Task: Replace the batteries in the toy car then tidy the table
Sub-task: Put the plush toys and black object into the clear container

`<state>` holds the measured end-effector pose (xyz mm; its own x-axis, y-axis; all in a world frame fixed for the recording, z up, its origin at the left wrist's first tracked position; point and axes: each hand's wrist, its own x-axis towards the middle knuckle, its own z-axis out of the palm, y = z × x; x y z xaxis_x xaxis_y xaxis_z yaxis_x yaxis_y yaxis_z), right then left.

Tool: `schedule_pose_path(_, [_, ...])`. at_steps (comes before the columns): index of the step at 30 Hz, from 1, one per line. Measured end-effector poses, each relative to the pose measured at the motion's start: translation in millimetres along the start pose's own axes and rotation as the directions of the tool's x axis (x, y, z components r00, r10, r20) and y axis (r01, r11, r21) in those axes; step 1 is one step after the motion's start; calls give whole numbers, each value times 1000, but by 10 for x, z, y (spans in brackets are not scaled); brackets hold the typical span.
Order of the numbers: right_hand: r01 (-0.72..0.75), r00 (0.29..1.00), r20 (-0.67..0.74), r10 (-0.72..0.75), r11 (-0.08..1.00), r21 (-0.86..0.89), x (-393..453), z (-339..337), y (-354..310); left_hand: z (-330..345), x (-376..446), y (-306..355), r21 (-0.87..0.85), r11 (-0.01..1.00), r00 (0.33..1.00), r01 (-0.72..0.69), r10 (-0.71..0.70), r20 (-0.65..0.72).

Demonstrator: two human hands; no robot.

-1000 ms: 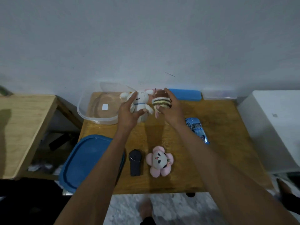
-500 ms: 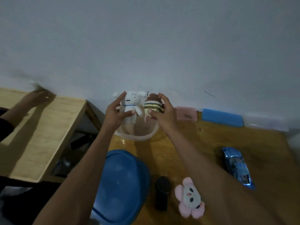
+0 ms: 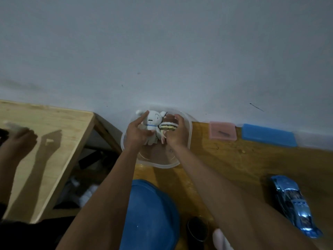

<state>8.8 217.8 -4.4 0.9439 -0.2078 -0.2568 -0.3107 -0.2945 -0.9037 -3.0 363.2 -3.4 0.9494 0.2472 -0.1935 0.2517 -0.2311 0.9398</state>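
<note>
My left hand (image 3: 135,134) grips a white rabbit plush (image 3: 152,122) and my right hand (image 3: 177,134) grips a yellow-and-brown striped bee plush (image 3: 168,126). Both toys are held side by side inside the rim of a clear plastic tub (image 3: 158,164) at the table's far left corner. The shiny blue toy car (image 3: 292,202) lies on the wooden table (image 3: 234,165) at the right. A black cylinder (image 3: 196,230) and a bit of a pink flower plush (image 3: 220,239) show at the bottom edge.
A big blue tub lid (image 3: 149,217) lies in front of the tub. A pink box (image 3: 223,131) and a blue box (image 3: 268,135) sit along the wall. Another person's hand (image 3: 16,141) rests on a lighter wooden table (image 3: 46,134) at the left.
Both hands carried the two plush toys left from the table's middle and lowered them into the clear tub. My view swung left, and another person's hand came into view.
</note>
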Motion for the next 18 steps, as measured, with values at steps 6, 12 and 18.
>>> schedule_pose_path(6, [-29, 1000, 8, 30, 995, -92, -3, 61, -28, 38, 28, -19, 106, 994, 999, 40, -41, 7])
schedule_pose_path(12, [23, 998, 67, -14, 991, -131, -230, -86, -223, 87, -211, 164, 272, 962, 1000, -12, 15, -9])
schedule_pose_path(18, [148, 989, 9, -148, 989, 12, -605, -665, -488, -17, -790, 491, 265, 954, 986, -143, 161, -47])
